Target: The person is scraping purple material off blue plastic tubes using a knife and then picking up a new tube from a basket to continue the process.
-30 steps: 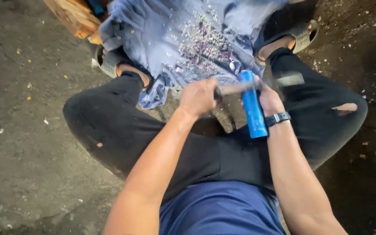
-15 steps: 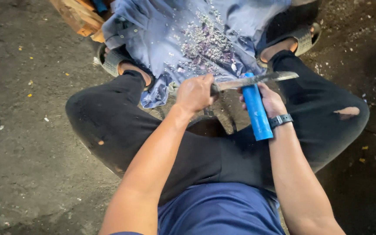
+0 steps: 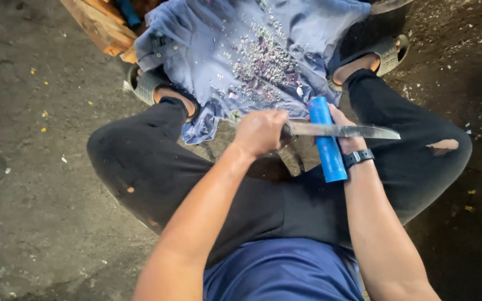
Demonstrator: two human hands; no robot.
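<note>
— What did the left hand hold?

— It was closed tightly around the handle of a long knife. The handle itself was hidden inside the fist. The steel blade went out to the person's right and lay across the blue cylinder, touching it near the upper half.

— And the right hand?

— It gripped that blue cylinder from behind. Mostly the fingers were hidden by the cylinder and the blade, but the hand was closed on it. A black wristband sat on that wrist. The cylinder stood nearly upright in the view, a little tilted, with its top end toward the cloth.

— Where was this, compared with the cloth?

— Just at the near edge of a blue-grey cloth, which was spread on the ground between the person's feet. Small pale and purple shavings were scattered over the middle of the cloth.

— What else was around?

— The person sat with knees wide apart in black trousers, and the right knee had a tear. Both feet wore grey sandals at the side edges of the cloth. Wooden pieces lay beyond the far left corner of the cloth, on dark ground.
</note>
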